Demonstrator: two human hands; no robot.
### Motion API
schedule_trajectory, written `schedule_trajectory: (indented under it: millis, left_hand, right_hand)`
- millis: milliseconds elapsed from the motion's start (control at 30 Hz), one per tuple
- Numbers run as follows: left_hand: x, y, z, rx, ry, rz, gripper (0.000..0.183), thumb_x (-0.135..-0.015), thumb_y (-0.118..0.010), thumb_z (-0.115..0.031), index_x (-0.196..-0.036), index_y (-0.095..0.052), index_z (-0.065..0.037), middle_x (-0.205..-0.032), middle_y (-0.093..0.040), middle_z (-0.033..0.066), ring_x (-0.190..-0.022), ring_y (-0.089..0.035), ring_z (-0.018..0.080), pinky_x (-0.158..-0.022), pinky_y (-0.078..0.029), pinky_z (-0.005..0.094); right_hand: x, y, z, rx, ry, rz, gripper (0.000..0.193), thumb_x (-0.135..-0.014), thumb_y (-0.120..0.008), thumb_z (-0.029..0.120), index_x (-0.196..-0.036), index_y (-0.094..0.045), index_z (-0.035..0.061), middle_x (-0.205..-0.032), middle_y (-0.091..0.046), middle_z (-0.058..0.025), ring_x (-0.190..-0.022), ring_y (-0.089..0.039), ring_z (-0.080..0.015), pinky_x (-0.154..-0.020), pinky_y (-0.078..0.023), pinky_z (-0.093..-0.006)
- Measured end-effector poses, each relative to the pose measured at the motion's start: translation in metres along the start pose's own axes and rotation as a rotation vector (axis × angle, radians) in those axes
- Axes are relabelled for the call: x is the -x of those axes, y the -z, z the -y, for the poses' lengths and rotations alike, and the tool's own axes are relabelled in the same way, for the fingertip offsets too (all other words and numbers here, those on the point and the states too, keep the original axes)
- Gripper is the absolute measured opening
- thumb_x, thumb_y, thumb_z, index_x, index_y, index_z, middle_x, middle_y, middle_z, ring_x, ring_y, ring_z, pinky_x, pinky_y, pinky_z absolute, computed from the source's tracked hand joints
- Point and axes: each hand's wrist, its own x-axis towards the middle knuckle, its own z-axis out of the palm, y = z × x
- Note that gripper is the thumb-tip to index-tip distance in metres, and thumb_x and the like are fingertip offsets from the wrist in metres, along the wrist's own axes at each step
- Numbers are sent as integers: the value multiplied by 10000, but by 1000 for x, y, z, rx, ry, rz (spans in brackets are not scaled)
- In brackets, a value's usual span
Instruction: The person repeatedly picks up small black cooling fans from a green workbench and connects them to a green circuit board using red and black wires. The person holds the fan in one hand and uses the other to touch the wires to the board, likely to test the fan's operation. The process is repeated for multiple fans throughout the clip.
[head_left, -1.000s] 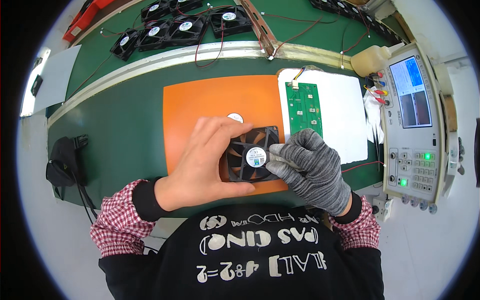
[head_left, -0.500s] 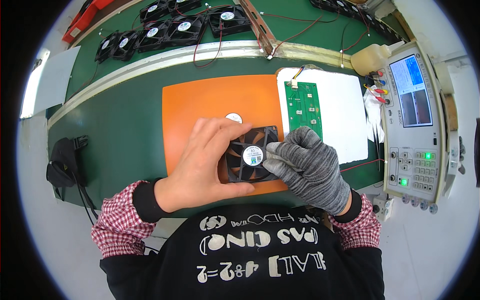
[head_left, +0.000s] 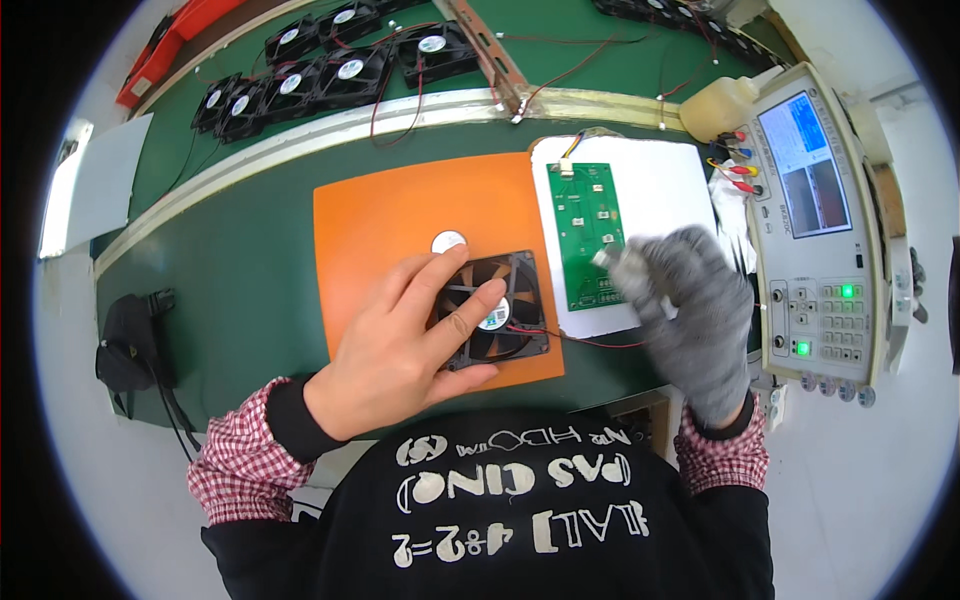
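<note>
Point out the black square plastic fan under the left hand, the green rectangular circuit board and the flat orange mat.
Black square plastic fan [head_left: 496,319], head view: on its round hub.
Green rectangular circuit board [head_left: 588,247], head view: near its middle.
Flat orange mat [head_left: 388,210], head view: its bare upper part.

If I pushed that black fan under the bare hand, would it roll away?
The black fan probably won't roll: it's square. It might slide instead, since the orange mat looks smooth. Its thin, curving wire looks floppy, so it'd likely bend.

My left hand [head_left: 390,350] rests on the black fan [head_left: 498,317] — my gloved right hand [head_left: 702,318] at three o'clock, the green board [head_left: 580,230] at two.
</note>
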Motion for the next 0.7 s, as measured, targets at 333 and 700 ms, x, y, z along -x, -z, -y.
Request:
schedule_trajectory:
  millis: [333,700]
  left_hand:
    - [-44,25,5,-52,-4,-220,875,-651,-814,-313,-1401,-470,-20,-1187,-515,183,-1026,-501,343,-888,-423,454]
    - [-44,41,61,31,256,-615,621,-887,-576,-403,-1419,-498,-93,-1323,-485,186,-1123,-539,292,-961,-449,345]
  right_hand:
    - [8,-10,-9,-227,135,201,410,-939,-598,278,-1267,-560,36,-1116,-614,-179,-1010,-606,-348,-866,-498,-453]
    - [-28,-1,-58,-320,15,136,220,-908,-641,180,-1051,-700,25,-943,-647,-139,-968,-616,-290,-878,-476,-370]
